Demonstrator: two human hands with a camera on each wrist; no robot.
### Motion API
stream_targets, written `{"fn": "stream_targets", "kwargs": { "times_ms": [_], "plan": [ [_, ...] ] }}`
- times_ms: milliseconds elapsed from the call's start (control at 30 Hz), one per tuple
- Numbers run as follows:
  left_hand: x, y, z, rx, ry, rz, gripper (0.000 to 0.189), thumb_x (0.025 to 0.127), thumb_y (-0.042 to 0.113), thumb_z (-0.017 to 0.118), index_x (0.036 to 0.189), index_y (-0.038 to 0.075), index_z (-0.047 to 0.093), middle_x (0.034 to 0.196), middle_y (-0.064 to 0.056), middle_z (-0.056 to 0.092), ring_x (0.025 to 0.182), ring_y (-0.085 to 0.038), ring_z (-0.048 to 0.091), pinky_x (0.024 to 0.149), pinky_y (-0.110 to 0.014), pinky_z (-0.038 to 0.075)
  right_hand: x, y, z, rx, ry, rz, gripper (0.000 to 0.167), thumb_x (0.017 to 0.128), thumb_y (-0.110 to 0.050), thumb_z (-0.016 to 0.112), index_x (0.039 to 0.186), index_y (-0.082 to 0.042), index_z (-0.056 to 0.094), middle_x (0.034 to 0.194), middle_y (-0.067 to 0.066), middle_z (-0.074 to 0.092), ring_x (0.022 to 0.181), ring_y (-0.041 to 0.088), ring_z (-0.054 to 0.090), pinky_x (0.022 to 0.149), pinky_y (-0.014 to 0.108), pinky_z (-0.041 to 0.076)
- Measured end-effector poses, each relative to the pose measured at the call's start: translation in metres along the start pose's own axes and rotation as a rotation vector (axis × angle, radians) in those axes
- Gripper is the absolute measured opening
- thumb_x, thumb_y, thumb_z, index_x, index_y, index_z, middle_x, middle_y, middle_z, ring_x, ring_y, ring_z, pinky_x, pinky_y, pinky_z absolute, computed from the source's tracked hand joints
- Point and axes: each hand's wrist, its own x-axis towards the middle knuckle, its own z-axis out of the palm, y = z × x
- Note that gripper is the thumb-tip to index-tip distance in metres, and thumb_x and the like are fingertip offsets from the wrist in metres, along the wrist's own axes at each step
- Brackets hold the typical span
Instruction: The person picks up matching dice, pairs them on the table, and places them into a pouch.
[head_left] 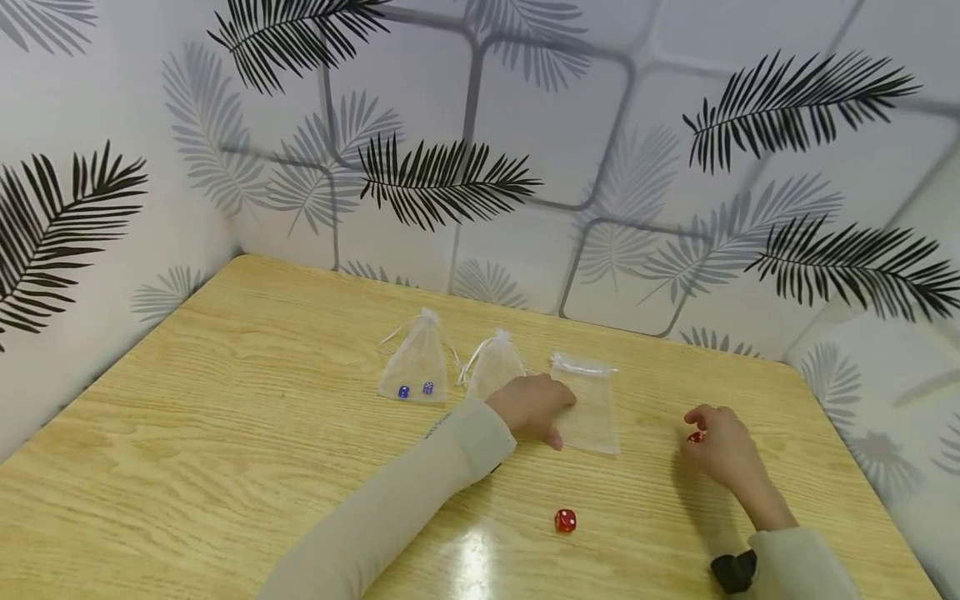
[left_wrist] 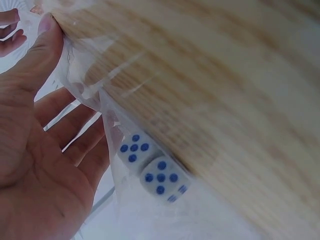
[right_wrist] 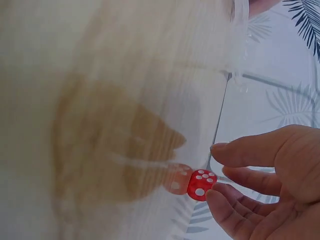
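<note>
My left hand (head_left: pixel 531 406) reaches over the right part of the middle sheer bag (head_left: pixel 491 367), its fingers over the left edge of a flat, see-through bag (head_left: pixel 588 417). In the left wrist view the fingers are spread beside the middle bag, in which two white dice with blue dots (left_wrist: pixel 162 177) lie. Over on the right, my right hand (head_left: pixel 723 446) is around a red die (right_wrist: pixel 202 185) on the table. Its thumb and fingers stand apart on either side of the die, with one fingertip right at it. A second red die (head_left: pixel 566 521) lies nearer me.
A sheer drawstring bag (head_left: pixel 416 358) with two blue dice (head_left: pixel 427 387) lies at the left of the row. The wood-grain table (head_left: pixel 225 400) meets a wall with leaf-patterned covering (head_left: pixel 525 100) at the back. A black band (head_left: pixel 733 572) is at the right wrist.
</note>
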Motion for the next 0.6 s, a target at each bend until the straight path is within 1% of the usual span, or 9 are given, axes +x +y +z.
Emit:
{"fn": "stream_targets", "kwargs": {
  "times_ms": [67,133,267,400,533,600],
  "plan": [
    [0.0,0.0,0.0,0.003,-0.002,0.003,0.067,0.08,0.043,0.072,0.139,0.018,0.05,0.141,0.005,0.052,0.129,-0.016,0.048,0.107,-0.028,0.038,0.001,0.003,-0.001,-0.01,-0.002,0.014,0.036,0.076,-0.003,0.064,0.105,0.017,0.057,0.098,0.035,0.054,0.086,0.043,0.057,0.07,0.052,0.049],
    [0.001,0.0,0.0,0.005,-0.001,0.007,0.067,0.08,0.043,0.072,0.139,0.018,0.05,0.14,0.004,0.052,0.128,-0.016,0.048,0.107,-0.028,0.038,0.001,0.006,-0.002,-0.02,-0.006,0.026,0.034,0.078,-0.004,0.062,0.104,0.017,0.057,0.097,0.035,0.055,0.087,0.044,0.057,0.071,0.052,0.049],
    [0.001,0.0,0.001,0.015,0.0,0.012,0.068,0.08,0.043,0.072,0.139,0.018,0.05,0.14,0.005,0.052,0.128,-0.016,0.048,0.107,-0.027,0.038,0.002,0.011,-0.005,-0.031,-0.03,0.053,0.029,0.077,-0.005,0.063,0.098,0.015,0.059,0.089,0.028,0.06,0.079,0.036,0.059,0.067,0.048,0.049],
    [0.001,0.0,0.001,0.007,-0.002,0.004,0.068,0.08,0.043,0.072,0.139,0.018,0.049,0.141,0.005,0.052,0.129,-0.016,0.048,0.107,-0.027,0.038,0.003,0.013,-0.006,-0.028,-0.055,0.061,0.025,0.074,-0.005,0.064,0.093,0.011,0.061,0.081,0.019,0.062,0.073,0.028,0.058,0.063,0.04,0.047],
    [0.0,0.001,0.0,-0.006,-0.005,-0.005,0.069,0.08,0.042,0.072,0.14,0.018,0.049,0.141,0.004,0.051,0.13,-0.016,0.047,0.108,-0.028,0.037,0.002,0.012,-0.005,-0.02,-0.062,0.054,0.02,0.075,-0.003,0.064,0.091,0.009,0.063,0.079,0.017,0.064,0.072,0.025,0.058,0.061,0.037,0.047],
    [0.0,0.001,0.0,-0.006,-0.01,-0.007,0.069,0.08,0.042,0.072,0.14,0.018,0.048,0.142,0.004,0.05,0.13,-0.016,0.046,0.109,-0.027,0.036,0.001,0.011,-0.005,-0.01,-0.066,0.05,0.019,0.075,-0.002,0.064,0.09,0.009,0.062,0.08,0.018,0.064,0.072,0.026,0.059,0.062,0.038,0.048]
  ]
}}
